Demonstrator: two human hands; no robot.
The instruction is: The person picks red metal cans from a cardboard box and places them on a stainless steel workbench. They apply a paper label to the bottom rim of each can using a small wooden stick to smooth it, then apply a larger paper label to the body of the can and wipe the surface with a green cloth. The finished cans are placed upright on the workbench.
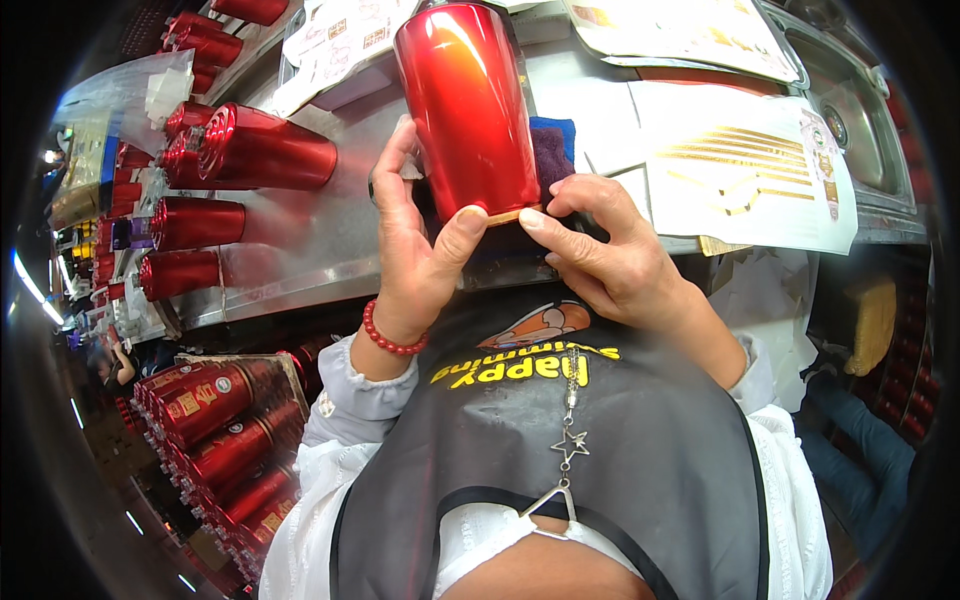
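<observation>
A glossy red bottle (pixel 469 112) lies with its near end towards me, above the front edge of the metal worktable. My left hand (pixel 420 232) holds it: the fingers run along its left side and the thumb rests at the near rim. A narrow gold strip (pixel 504 217) follows that rim. My right hand (pixel 615 251) touches the strip's right end with one fingertip, its other fingers bent and apart; whether it pinches the strip is hidden. Purple cloth (pixel 552 157) and blue cloth (pixel 564 133) show just right of the bottle.
A white sheet (pixel 750 165) with gold strips lies at right, before a metal sink (pixel 862 127). Several red bottles (pixel 277 150) are on the metal table (pixel 300 247) at left. Printed red bottles (pixel 217 397) are stacked at lower left. Sticker sheets (pixel 352 34) lie beyond.
</observation>
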